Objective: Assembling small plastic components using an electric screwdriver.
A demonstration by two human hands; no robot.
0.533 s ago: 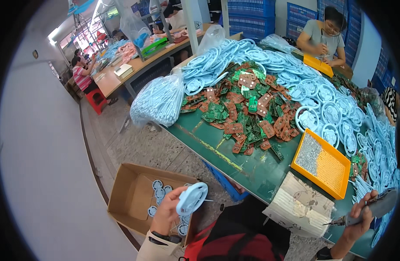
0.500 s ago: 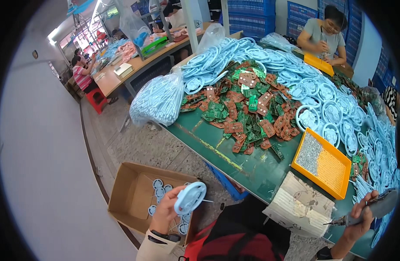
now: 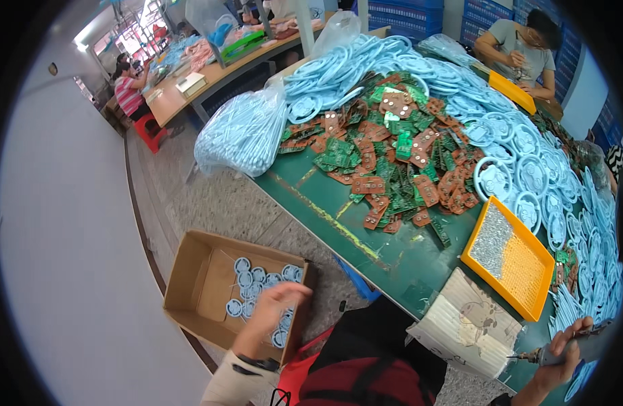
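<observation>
On floor at L, cardboard box [image 3: 189, 271], open at top, prob. kept low & close for reach of L hand. Beyond box, on table corner, clear bag [image 3: 240, 135] of blue sticks, maybe bagged against rolling. In R half of box, blue discs [image 3: 244, 279] w/ sticks, in small loose pile. Over pile, L hand [image 3: 279, 308]: half open, fingers loosely bent, no item seen in grip. On green table [image 3: 413, 274], heap of circuit boards [image 3: 369, 184], prob. loose for quick picking. Near edge, cardboard sheet [image 3: 460, 328], perhaps as work pad. Next, yellow tray [image 3: 528, 271] w/ screws [image 3: 489, 240], rim prob. against spilling. Behind, big heap of loose discs [image 3: 528, 174]. At far R, R hand [image 3: 562, 355], wrapped around grey screwdriver [image 3: 596, 344], bit pointing L, apparently for one-hand use.

Hard to make out, again L to R: lower discs in box, partly under L hand; palm side of L hand, turned away; deep boards, covered by others; bit end, too small; rear of screwdriver, fading into dark rim.
</observation>
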